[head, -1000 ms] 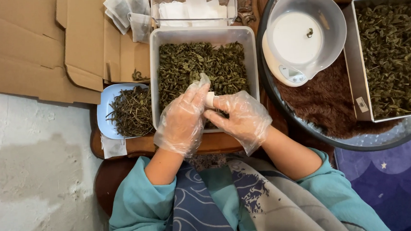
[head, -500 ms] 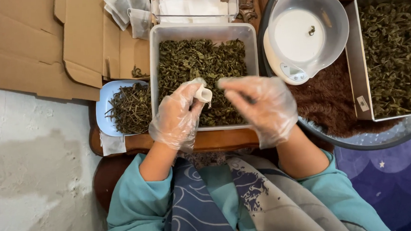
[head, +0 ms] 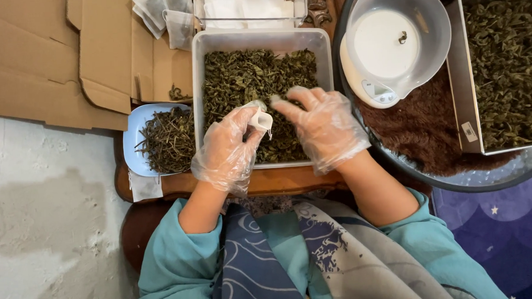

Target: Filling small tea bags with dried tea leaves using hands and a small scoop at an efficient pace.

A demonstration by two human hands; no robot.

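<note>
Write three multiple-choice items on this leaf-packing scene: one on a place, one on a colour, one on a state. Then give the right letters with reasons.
1. Where is the small blue plate of twigs?
A. Left of the clear tub of dried leaves
B. Inside the round bowl
C. On the metal tray

2. What colour is the scale's platform?
A. Red
B. White
C. Black

3. What does the gloved left hand hold?
A. Nothing
B. A spoon
C. A small white paper bag

Answers:
1. A, the plate sits against the tub's left wall.
2. B, the round platform under the clear bowl shows white.
3. C, the fingers pinch the little bag over the leaves, while the right hand reaches toward it with nothing in it.
</note>
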